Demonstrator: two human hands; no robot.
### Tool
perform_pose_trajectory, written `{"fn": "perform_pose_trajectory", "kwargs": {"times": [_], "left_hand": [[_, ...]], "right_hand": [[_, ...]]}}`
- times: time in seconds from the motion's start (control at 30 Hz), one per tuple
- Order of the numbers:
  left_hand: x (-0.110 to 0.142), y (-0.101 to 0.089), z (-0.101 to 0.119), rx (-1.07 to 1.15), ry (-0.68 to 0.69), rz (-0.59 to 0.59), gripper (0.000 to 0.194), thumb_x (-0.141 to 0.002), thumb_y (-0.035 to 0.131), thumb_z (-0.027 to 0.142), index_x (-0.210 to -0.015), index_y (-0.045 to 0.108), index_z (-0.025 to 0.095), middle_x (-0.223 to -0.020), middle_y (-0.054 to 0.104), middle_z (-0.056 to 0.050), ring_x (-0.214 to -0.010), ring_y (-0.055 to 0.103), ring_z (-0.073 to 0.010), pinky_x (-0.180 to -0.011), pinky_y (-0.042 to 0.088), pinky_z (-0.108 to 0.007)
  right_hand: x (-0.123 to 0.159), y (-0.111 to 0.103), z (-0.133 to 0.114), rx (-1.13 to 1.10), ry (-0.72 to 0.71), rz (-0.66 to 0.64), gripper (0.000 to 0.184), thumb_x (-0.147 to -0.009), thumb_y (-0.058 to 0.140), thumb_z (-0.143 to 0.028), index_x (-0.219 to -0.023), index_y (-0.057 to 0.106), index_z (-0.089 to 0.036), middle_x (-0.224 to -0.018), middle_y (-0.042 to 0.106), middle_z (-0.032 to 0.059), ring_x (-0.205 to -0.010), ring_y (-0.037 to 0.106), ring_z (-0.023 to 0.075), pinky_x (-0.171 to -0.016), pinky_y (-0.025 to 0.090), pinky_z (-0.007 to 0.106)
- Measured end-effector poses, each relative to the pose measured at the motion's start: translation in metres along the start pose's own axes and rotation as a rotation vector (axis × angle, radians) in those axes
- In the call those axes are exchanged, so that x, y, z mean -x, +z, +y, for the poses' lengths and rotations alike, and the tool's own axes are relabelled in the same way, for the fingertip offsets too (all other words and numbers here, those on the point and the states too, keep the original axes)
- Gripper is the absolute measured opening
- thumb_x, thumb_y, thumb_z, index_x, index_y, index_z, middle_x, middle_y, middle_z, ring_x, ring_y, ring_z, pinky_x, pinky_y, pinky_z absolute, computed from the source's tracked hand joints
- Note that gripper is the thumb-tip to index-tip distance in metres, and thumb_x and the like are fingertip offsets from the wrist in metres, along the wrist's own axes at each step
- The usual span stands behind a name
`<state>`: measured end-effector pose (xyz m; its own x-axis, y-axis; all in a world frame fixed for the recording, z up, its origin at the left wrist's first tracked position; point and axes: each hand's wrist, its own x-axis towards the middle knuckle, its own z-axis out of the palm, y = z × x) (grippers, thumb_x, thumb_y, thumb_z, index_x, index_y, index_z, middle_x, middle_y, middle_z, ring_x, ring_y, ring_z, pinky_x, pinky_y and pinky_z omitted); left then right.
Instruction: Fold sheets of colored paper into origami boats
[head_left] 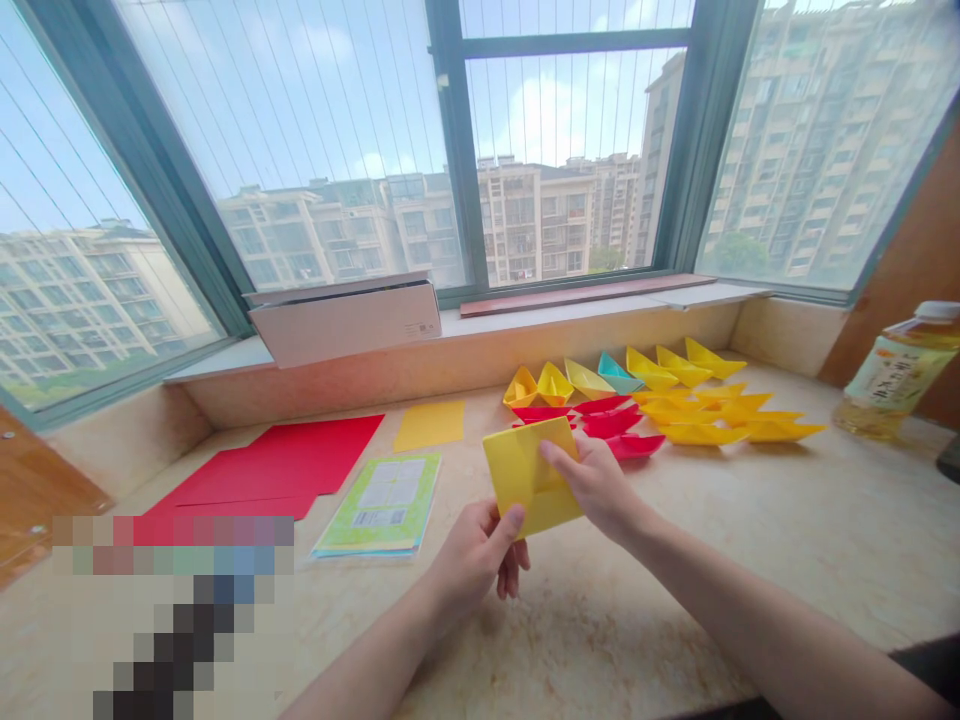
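Observation:
A folded piece of yellow paper [525, 470] is held up above the counter between both hands. My left hand [484, 545] pinches its lower left corner, thumb in front and the other fingers behind or below. At the upper right edge, my right hand [596, 475] grips the same paper with its thumb across the front; its other fingers are mostly hidden. Just behind the paper lie red paper boats [634, 446], partly covered by it. Further right are rows of yellow paper boats [705, 434], and a teal paper boat [619, 373] stands in the back row.
Red paper sheets [277, 465], a yellow sheet [429, 426] and a green paper packet [382, 505] lie to the left. A white box [349, 322] rests on the window ledge. A drink bottle [900, 370] stands at the right. A pixelated patch covers the lower left.

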<state>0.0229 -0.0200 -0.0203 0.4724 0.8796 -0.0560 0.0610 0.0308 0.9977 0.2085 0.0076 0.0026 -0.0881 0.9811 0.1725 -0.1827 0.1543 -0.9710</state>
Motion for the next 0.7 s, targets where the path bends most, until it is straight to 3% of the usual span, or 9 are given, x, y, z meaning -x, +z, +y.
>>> {"fn": "perform_pose_trajectory", "kwargs": {"times": [0.17,0.27,0.4,0.57,0.7], "left_hand": [[-0.001,-0.001,0.005,-0.037,0.024,0.051,0.055,-0.082,0.054,0.068,-0.067,0.053,0.015,-0.047,0.056,0.001,-0.032,0.050,-0.0086,-0.031,0.033,-0.017],[0.000,-0.003,0.006,-0.063,0.021,0.041,0.055,-0.083,0.053,0.068,-0.065,0.053,0.015,-0.044,0.054,0.002,-0.032,0.049,-0.0081,-0.032,0.033,-0.017],[0.001,-0.001,0.003,-0.058,-0.001,0.014,0.059,-0.083,0.052,0.070,-0.063,0.055,0.014,-0.048,0.057,0.000,-0.032,0.049,-0.0080,-0.031,0.033,-0.017],[0.000,0.002,0.000,-0.063,-0.012,-0.002,0.062,-0.082,0.051,0.072,-0.059,0.057,0.014,-0.046,0.056,-0.002,-0.033,0.049,-0.0084,-0.032,0.033,-0.018],[-0.001,0.001,0.000,-0.042,-0.028,0.030,0.061,-0.083,0.051,0.070,-0.058,0.055,0.014,-0.043,0.054,-0.001,-0.032,0.049,-0.0087,-0.032,0.031,-0.018]], "right_hand": [[0.002,-0.001,-0.009,-0.072,0.091,-0.154,0.048,-0.068,0.081,-0.050,-0.097,0.070,-0.014,-0.082,0.074,0.0064,-0.067,0.069,0.0207,-0.064,0.052,0.031],[0.003,0.002,-0.010,-0.099,0.109,-0.141,0.048,-0.061,0.086,-0.048,-0.091,0.072,-0.013,-0.078,0.074,0.0060,-0.067,0.068,0.0211,-0.063,0.051,0.031],[0.005,0.004,-0.012,-0.089,0.102,-0.095,0.041,-0.065,0.084,-0.047,-0.087,0.073,-0.014,-0.074,0.073,0.0050,-0.066,0.068,0.0208,-0.063,0.051,0.031],[0.002,0.000,-0.012,-0.052,0.127,-0.136,0.036,-0.069,0.082,-0.043,-0.089,0.072,-0.014,-0.080,0.075,0.0060,-0.070,0.069,0.0201,-0.064,0.051,0.029],[0.000,0.000,-0.004,0.024,0.054,-0.144,0.038,-0.075,0.077,-0.046,-0.094,0.070,-0.014,-0.088,0.075,0.0087,-0.076,0.071,0.0227,-0.068,0.055,0.032]]}}
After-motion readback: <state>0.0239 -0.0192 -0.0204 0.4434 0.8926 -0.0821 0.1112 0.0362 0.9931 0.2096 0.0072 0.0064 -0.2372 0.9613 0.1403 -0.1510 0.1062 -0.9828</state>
